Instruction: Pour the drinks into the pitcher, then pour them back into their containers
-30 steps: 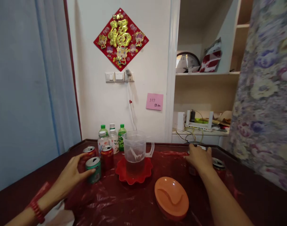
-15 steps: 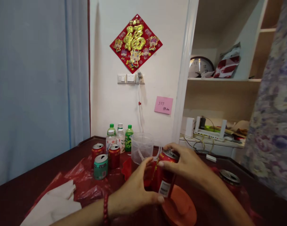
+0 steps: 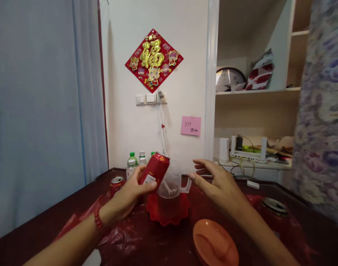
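Note:
My left hand [image 3: 134,190] is wrapped around a red drink can [image 3: 157,168], tilted with its top toward the upper right beside the rim of a clear plastic jug [image 3: 169,190]. Some liquid stands in the jug, which rests on a red scalloped dish [image 3: 168,221]. Whether anything flows from the can I cannot tell. My right hand [image 3: 213,183] hangs with its fingers apart and holds nothing, just right of the jug's handle. Below it on the table lies an orange lid [image 3: 215,242].
Another red can [image 3: 117,184] and several bottles [image 3: 132,166] stand behind my left hand. At the right is an open red can [image 3: 274,212]. Crumpled red plastic [image 3: 121,236] covers part of the table. A white router [image 3: 248,155] sits on the shelf.
Both hands were at the red can right of the jug. Now my right hand has let go, and my left hand has carried the can leftward and tilted it by the jug.

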Motion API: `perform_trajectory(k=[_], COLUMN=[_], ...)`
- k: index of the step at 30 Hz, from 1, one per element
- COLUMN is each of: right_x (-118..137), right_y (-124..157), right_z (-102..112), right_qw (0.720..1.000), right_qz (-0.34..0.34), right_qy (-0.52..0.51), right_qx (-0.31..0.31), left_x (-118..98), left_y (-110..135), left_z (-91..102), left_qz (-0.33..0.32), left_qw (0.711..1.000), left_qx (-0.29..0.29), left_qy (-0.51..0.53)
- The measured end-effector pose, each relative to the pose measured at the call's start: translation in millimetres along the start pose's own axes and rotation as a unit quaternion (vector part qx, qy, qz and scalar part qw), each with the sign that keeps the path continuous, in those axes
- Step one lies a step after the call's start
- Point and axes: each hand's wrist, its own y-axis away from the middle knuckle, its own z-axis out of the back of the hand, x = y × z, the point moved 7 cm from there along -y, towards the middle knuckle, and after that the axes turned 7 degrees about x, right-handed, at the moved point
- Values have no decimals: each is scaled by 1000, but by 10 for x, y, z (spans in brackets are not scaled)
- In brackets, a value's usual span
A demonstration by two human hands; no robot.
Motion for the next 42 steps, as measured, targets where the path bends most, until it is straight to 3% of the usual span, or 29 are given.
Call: perform_trajectory(k=[6,16,28,42], right_x=[-11,-14,11,9], right_y=[-7,-11,-10,-7], right_z=[88,176,233,257], right_qw=[1000,1000,999,997], right_qz=[-14,-14,-2,7], right_qy=[-5,16,43,70], right_qx=[-5,-12,-24,-37], left_x=[-150,-233,-478,-705], left_y=[-301,-687,-779,-1015], left_z=[405,788,657,563], left_qz=[51,72,64,29], left_qw=[996,975,965,939], left_qx=[12,-30,-38,5], left_qy=[-78,-209,-250,-342])
